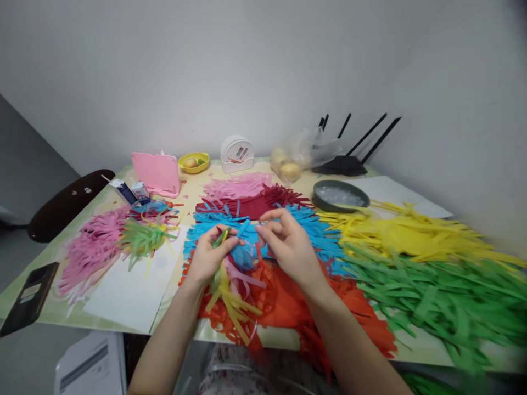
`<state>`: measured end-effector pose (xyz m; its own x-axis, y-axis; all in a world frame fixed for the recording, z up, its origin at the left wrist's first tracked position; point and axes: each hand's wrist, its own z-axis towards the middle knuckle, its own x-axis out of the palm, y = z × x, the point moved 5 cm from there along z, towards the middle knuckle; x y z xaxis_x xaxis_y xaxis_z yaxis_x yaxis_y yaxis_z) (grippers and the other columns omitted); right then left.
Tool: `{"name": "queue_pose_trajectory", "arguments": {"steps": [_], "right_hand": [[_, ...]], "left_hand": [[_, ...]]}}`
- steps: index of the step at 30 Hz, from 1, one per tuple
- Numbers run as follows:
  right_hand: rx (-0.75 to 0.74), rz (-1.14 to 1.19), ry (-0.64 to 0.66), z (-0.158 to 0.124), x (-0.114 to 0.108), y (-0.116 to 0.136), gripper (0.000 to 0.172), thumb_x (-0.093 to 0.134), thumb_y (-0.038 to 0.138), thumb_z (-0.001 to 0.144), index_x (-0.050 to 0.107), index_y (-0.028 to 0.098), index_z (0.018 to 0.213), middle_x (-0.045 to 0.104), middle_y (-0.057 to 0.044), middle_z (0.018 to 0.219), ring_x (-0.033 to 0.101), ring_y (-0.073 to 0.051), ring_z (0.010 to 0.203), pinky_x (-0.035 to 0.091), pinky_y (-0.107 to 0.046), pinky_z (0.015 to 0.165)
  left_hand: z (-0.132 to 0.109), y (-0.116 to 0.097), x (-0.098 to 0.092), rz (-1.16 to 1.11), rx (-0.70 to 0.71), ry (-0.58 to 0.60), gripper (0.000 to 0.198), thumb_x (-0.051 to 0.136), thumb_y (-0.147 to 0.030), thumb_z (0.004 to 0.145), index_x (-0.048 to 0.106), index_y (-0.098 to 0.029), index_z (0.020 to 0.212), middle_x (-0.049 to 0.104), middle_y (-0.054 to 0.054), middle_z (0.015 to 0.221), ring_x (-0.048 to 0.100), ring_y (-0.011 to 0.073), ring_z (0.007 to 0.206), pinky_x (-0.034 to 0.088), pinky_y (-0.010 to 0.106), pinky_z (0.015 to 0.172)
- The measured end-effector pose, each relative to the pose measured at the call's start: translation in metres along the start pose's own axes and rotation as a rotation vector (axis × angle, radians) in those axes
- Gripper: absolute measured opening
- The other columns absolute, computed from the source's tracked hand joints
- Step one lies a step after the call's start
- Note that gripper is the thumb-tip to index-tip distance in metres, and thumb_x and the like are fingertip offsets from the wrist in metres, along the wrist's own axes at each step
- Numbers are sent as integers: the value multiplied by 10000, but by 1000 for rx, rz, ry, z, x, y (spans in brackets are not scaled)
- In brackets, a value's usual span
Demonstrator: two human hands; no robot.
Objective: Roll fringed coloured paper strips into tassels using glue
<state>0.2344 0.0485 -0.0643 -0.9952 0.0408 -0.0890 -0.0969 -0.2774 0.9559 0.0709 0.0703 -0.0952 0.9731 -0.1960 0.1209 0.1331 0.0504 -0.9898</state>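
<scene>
My left hand (214, 252) is closed around a bundle of fringed strips (233, 293) in yellow, pink, green and blue, whose ends hang below it. Close by on the right, my right hand (286, 241) has thumb and fingertips pinched together; whatever lies in the pinch is too small to make out. Under both hands spreads blue fringed paper (325, 236), with orange-red fringed paper (284, 296) nearer the table's front edge. Dark red fringed paper (251, 206) and pink fringed paper (239, 185) lie behind the blue.
Yellow strips (407, 233) and green strips (444, 291) cover the right side. A dark round dish (341, 196), black router (343, 164) and bag of yellowish fruit (290, 164) stand behind. At left are a finished-looking tassel (144, 237), pink tablet case (158, 173) and phone (31, 296).
</scene>
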Motion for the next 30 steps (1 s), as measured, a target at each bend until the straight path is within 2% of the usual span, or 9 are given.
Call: {"name": "queue_pose_trajectory", "arguments": {"steps": [5, 11, 16, 21, 23, 25, 26, 28, 30], "right_hand": [[90, 0, 81, -22, 7, -9, 209, 602, 398, 858, 539, 202, 823, 492, 70, 505, 471, -102, 459, 350, -229, 483], [114, -28, 61, -23, 11, -12, 226, 582, 409, 860, 526, 202, 792, 474, 72, 492, 453, -103, 454, 320, -233, 479], [127, -1, 55, -22, 10, -7, 247, 595, 425, 839, 524, 198, 771, 475, 72, 480, 417, -94, 435, 299, -226, 456], [143, 31, 67, -22, 9, -7, 259, 615, 439, 838, 528, 198, 800, 499, 71, 479, 441, -96, 433, 316, -222, 454], [146, 92, 77, -20, 9, -8, 280, 632, 437, 834, 537, 200, 948, 546, 74, 509, 460, -99, 434, 349, -221, 456], [163, 175, 122, -17, 9, -12, 388, 658, 452, 813, 528, 200, 1078, 598, 64, 551, 488, -104, 436, 392, -225, 457], [182, 206, 156, -16, 9, -14, 415, 673, 467, 795, 545, 194, 1081, 619, 51, 566, 499, -105, 435, 408, -229, 454], [226, 222, 204, -14, 10, -21, 385, 699, 494, 761, 608, 177, 960, 636, 23, 575, 509, -103, 431, 418, -231, 441], [228, 200, 175, -13, 6, -26, 336, 737, 476, 728, 631, 171, 823, 620, 20, 576, 482, -86, 413, 392, -222, 416]], "left_hand": [[-5, 5, -3, -138, -88, -122, 406, 833, -383, 622, 717, -139, 924, 745, 44, 794, 682, 171, 753, 518, 268, 760], [-11, 0, 0, -111, -83, -128, 356, 857, -350, 587, 737, -145, 851, 741, 31, 790, 704, 187, 780, 522, 278, 798], [-11, 1, 0, -67, -67, -132, 334, 827, -344, 638, 741, -152, 897, 748, 42, 850, 693, 183, 801, 514, 290, 829], [-12, -5, 5, 72, 34, -69, 238, 759, -308, 727, 754, -164, 916, 751, 53, 919, 680, 194, 852, 504, 298, 834], [-13, -9, 8, 179, 115, -16, 193, 733, -295, 755, 759, -170, 901, 751, 54, 906, 672, 197, 844, 499, 296, 805], [-14, -13, 12, 325, 202, 62, 142, 705, -263, 784, 765, -181, 883, 749, 52, 871, 660, 193, 826, 486, 288, 784], [-15, -14, 14, 392, 240, 99, 128, 689, -243, 798, 768, -189, 883, 749, 51, 861, 656, 190, 818, 481, 285, 780], [-16, -14, 17, 488, 289, 154, 137, 663, -205, 815, 771, -207, 901, 752, 50, 879, 653, 188, 829, 475, 284, 788], [-16, -12, 18, 531, 292, 166, 158, 650, -187, 823, 769, -218, 922, 757, 54, 932, 658, 195, 867, 474, 290, 815]]}}
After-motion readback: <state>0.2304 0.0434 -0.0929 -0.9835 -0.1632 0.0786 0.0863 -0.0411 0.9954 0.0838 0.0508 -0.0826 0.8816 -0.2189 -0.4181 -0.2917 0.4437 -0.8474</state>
